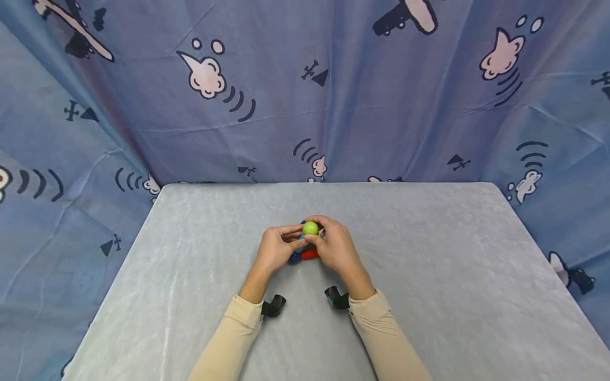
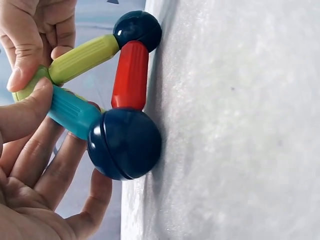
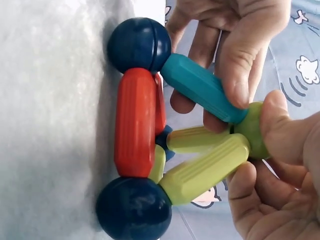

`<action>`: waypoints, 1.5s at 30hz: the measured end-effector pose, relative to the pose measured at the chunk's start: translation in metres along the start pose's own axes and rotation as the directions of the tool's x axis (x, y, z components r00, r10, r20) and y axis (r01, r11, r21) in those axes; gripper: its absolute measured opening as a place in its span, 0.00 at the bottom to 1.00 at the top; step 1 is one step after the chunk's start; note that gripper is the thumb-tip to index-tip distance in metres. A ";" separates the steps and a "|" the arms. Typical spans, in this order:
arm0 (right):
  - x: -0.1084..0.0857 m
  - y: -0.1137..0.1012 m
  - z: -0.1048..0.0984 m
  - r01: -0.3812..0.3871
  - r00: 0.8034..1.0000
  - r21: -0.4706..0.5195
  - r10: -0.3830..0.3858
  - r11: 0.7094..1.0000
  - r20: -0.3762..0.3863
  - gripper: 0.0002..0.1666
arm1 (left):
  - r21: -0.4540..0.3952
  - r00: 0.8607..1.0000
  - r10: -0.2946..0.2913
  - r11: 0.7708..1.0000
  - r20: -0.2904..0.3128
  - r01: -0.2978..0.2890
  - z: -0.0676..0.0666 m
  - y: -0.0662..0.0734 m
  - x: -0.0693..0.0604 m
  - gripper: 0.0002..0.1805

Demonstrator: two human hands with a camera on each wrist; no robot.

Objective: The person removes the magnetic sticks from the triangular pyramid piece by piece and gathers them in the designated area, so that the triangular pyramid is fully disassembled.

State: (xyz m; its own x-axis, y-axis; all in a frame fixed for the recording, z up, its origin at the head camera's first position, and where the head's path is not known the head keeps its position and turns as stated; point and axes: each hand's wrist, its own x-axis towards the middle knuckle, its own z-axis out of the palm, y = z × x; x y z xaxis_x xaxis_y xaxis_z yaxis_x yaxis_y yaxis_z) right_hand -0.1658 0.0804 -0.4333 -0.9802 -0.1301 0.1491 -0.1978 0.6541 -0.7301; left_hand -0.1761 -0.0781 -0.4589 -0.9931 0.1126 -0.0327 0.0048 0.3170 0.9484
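Note:
A small pyramid of toy rods and balls stands on the table between both hands. At its top sits a light green ball. My left hand pinches the upper end of a teal rod just below that ball. From the other side, my right hand grips the green ball between thumb and fingers. Yellow-green rods also slope down from the ball. Along the base, a red rod joins two navy balls. Another navy ball is partly hidden behind.
The pale grey cloth-covered table spreads around the hands. A blue patterned curtain hangs behind it and at both sides. Black wrist mounts stick out inward from the two cuffs.

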 end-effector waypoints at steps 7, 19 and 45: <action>0.000 -0.001 0.002 0.022 1.000 -0.005 -0.022 1.000 -0.014 0.19 | -0.009 1.000 -0.021 1.000 -0.012 0.020 -0.001 0.002 0.000 0.19; -0.003 -0.001 0.002 0.027 0.999 0.011 -0.026 1.000 -0.039 0.19 | -0.037 0.999 -0.037 0.999 -0.018 0.037 0.001 0.003 -0.001 0.19; -0.002 -0.001 -0.014 -0.006 1.000 0.041 0.006 0.999 -0.005 0.22 | -0.071 0.998 -0.011 0.997 0.067 0.016 -0.003 -0.001 -0.001 0.16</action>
State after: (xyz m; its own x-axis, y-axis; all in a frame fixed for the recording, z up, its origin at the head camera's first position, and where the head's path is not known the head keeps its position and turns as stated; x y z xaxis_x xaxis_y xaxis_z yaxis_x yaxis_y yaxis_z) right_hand -0.1636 0.0902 -0.4234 -0.9814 -0.1221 0.1484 -0.1922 0.6239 -0.7575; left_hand -0.1758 -0.0817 -0.4592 -0.9830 0.1722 -0.0641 -0.0191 0.2509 0.9678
